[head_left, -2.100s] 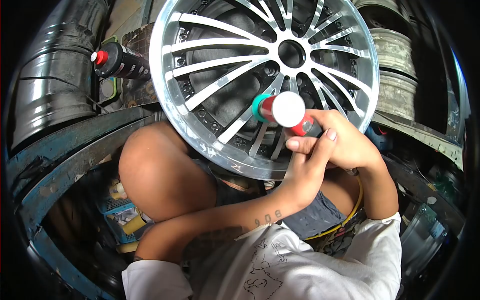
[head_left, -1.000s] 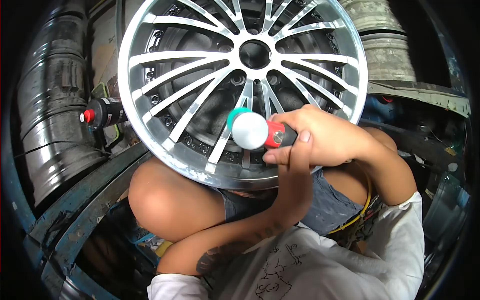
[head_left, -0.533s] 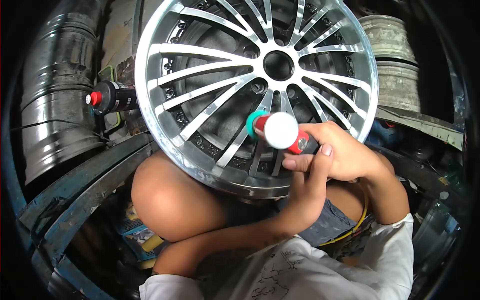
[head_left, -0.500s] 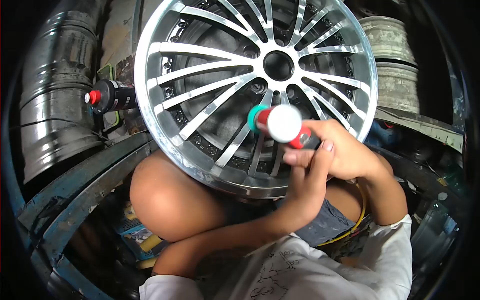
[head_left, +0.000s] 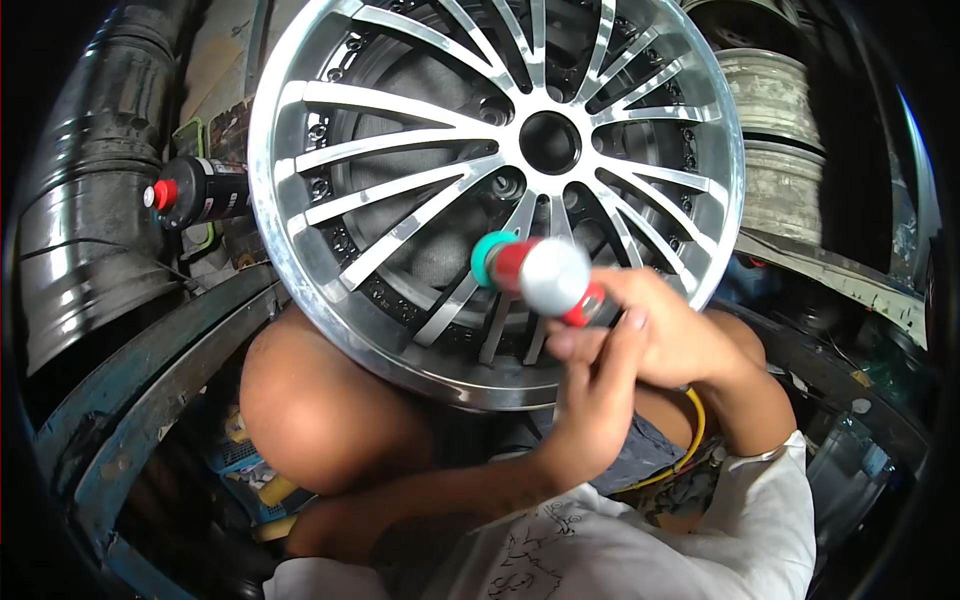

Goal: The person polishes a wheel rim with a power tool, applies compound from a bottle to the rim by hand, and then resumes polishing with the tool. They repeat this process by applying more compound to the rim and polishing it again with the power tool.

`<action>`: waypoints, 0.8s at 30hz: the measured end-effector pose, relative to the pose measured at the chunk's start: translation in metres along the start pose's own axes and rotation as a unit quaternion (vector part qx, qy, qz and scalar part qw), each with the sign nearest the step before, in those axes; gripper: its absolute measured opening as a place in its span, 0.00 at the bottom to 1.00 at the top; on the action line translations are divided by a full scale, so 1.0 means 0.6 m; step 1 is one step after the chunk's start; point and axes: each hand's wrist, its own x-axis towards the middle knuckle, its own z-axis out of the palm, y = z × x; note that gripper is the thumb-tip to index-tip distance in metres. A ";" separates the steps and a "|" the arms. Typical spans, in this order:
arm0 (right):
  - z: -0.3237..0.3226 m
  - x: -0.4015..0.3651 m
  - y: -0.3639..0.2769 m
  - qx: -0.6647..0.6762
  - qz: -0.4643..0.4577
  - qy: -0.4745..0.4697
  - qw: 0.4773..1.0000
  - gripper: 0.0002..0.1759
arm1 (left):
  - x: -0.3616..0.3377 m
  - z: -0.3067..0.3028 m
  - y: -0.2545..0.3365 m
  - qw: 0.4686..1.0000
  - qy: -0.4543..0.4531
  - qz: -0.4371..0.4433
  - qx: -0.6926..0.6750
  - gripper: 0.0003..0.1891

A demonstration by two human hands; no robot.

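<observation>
Head view, far left: Shiny metal barrels (head_left: pixel 100 210) are seen end to end, with a thin dark cord (head_left: pixel 100 243) laid across them.
Bottle: A dark bottle (head_left: pixel 205 192) with a red cap (head_left: pixel 162 194) is seen just beside the wheel; its far end is hidden by the rim, and its contents cannot be seen.
Blue basket: Yellowish pieces (head_left: pixel 276 490) are held in and around a blue basket (head_left: pixel 238 456), low beside the bent left knee (head_left: pixel 310 400), which partly blocks the view.
Wheel: A multi-spoke wheel (head_left: pixel 410 374) is set in front of the knees, its lower spokes partly covered by the tool and hands.
Tool: A red tool with a blurred silver top (head_left: pixel 555 276) and a teal disc (head_left: pixel 490 258) is held over the lower spokes; whether the disc is touching cannot be told.
Left hand: The left hand (head_left: pixel 597 400) is crossed below the right, its thumb laid against it; how far its fingers are closed cannot be told.
Right hand: The right hand (head_left: pixel 660 325) is closed around the tool, whose top and disc are held out to its left.
Right side: A yellow hose (head_left: pixel 692 440) is curved below the right forearm; pale, stained rims (head_left: pixel 780 150) are stacked beyond the wheel.
</observation>
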 end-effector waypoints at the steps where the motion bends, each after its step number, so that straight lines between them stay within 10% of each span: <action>1: 0.009 -0.001 0.007 -0.004 -0.028 -0.014 0.999 0.19 | -0.015 -0.006 -0.005 0.999 0.020 -0.030 0.000 0.26; 7: 0.023 -0.007 -0.008 -0.132 -0.024 -0.044 0.990 0.20 | -0.040 -0.006 -0.012 0.990 0.052 0.028 -0.131 0.33; 17: -0.025 0.001 0.000 -0.018 0.007 0.111 0.994 0.16 | 0.058 0.021 0.047 0.988 -0.141 0.044 -0.045 0.29; 24: -0.023 0.003 -0.003 0.030 0.035 0.033 0.998 0.16 | 0.034 0.017 0.045 0.996 -0.084 -0.008 -0.024 0.29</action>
